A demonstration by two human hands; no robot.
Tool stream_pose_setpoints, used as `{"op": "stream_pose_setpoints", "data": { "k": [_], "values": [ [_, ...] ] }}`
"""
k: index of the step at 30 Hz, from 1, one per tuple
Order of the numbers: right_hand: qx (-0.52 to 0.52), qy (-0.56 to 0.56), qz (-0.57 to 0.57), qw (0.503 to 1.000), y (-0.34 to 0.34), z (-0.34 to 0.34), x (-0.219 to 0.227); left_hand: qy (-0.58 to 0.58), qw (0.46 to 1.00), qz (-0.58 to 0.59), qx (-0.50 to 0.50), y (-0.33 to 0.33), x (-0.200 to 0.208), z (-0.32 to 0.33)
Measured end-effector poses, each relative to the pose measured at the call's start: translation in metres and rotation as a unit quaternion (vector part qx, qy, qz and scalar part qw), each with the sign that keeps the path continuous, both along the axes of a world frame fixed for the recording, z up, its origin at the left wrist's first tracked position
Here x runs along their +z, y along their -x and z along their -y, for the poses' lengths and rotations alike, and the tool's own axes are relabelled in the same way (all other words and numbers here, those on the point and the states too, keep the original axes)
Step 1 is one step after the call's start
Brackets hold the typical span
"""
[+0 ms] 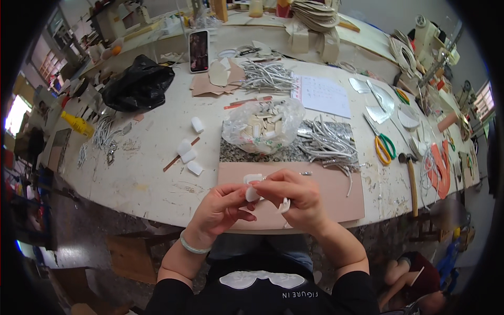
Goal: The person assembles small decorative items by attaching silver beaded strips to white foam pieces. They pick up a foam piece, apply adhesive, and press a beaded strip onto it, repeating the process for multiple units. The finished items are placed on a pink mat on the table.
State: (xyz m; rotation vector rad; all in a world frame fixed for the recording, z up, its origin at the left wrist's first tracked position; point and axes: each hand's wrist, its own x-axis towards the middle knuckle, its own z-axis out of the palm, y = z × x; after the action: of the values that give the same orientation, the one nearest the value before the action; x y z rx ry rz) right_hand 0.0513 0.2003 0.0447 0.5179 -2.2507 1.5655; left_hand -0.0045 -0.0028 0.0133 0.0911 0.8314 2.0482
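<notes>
Plainly white, the small piece shows a rounded edge between fingers.

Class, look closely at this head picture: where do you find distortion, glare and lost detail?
Head view: the table bows along its front edge, corners black; head view: the left window glares white, the black bag shows glints; head view: the white piece at the left hand and right hand shows little detail.

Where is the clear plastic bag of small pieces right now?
In the head view, the clear plastic bag lies near the centre, on the speckled slab, beyond the left hand and right hand, just left of a silvery cord bundle.
</notes>
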Motion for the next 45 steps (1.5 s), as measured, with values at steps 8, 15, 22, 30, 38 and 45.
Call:
{"op": "stream_pose_setpoints", "data": {
  "k": [8, 15, 22, 30, 38, 45],
  "values": [
    [0.008, -0.07, -0.062, 0.996, -0.003, 0.004, 0.002, -0.006, 0.999, -0.015, -0.032, 0.0, -0.005, 0.008],
    [0.002, -0.169, -0.069, 0.983, -0.001, 0.008, -0.002, 0.15, 0.98, -0.126, 0.044, -0.013, 0.012, 0.006],
    [0.134, 0.0, -0.005, 0.991, -0.006, 0.007, 0.015, 0.242, 0.928, -0.242, 0.147, 0.01, -0.01, 0.029],
    [0.063, -0.014, 0.14, 0.988, -0.004, -0.007, 0.013, 0.566, 0.575, -0.545, 0.228, 0.066, -0.032, 0.072],
    [0.072, 0.045, 0.212, 0.974, -0.001, 0.001, 0.006, 0.162, 0.927, -0.33, 0.067, -0.014, 0.024, 0.0],
    [0.042, 0.01, 0.209, 0.977, -0.008, -0.025, 0.012, 0.126, 0.981, -0.107, 0.102, -0.001, 0.024, -0.007]
  ]
}}
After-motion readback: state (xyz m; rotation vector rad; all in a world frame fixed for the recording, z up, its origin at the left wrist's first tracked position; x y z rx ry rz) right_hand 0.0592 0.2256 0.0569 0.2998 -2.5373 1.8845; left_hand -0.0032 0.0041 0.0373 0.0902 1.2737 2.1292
